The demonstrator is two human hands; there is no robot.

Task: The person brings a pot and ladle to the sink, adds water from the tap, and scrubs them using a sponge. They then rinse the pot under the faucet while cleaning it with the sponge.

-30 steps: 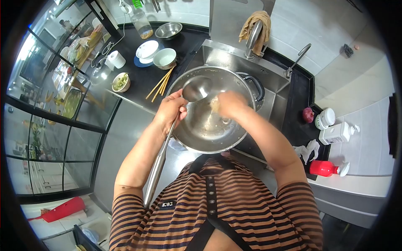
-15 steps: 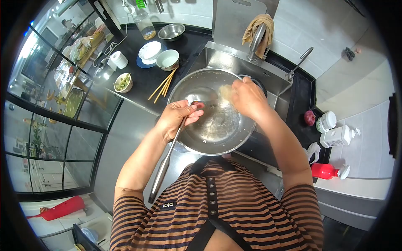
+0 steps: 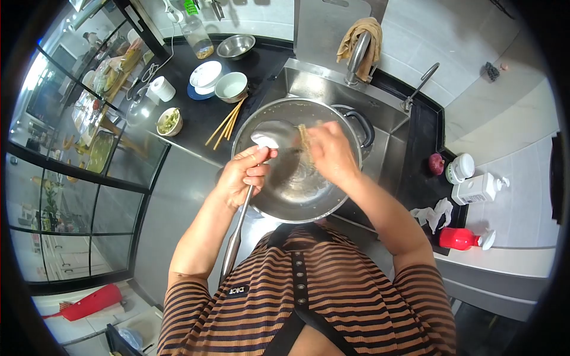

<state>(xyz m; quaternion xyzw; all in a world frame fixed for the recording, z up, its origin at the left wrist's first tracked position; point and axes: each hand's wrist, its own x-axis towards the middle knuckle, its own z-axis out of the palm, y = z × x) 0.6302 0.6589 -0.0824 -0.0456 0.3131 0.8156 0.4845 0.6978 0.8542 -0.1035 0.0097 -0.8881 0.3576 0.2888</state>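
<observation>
Ladle [image 3: 274,132] gripped by left hand [image 3: 242,175], pan [image 3: 304,204] below; pale scrubber [image 3: 305,145], pinched in right hand [image 3: 331,149], has been drawn closer, within the ladle's reach.

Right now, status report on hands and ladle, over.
Left hand gripping ladle. Right hand holding tan scrubber. Ladle bowl above metal pan. No obstruction visible.
</observation>
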